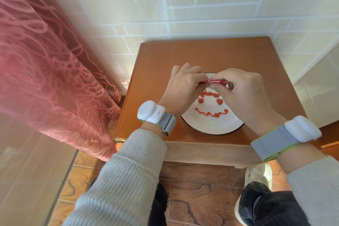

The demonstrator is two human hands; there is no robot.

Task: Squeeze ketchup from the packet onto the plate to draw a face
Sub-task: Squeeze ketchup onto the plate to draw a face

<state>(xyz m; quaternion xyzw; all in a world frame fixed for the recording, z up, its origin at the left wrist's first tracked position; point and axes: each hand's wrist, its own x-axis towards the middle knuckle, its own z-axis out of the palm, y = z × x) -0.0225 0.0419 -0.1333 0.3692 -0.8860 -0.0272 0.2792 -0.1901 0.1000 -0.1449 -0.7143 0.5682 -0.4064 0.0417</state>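
1. You hold the ketchup packet (pixel 216 81) between both hands above the far half of the white plate (pixel 211 126), its long axis running left to right.
2. Your left hand (pixel 183 86) pinches the left end; your right hand (pixel 244 90) pinches the right end, fingers curled round it.
3. A thin ketchup strand (pixel 207 91) drops from the packet's left end, just below your left fingertips, onto the squiggle (pixel 210 94) atop the face.
4. Two eyes and a wavy mouth (pixel 211 113) already lie nearer you on the plate.
5. The plate sits on the wooden worktop (pixel 156 71).
6. No writing on the packet is legible.
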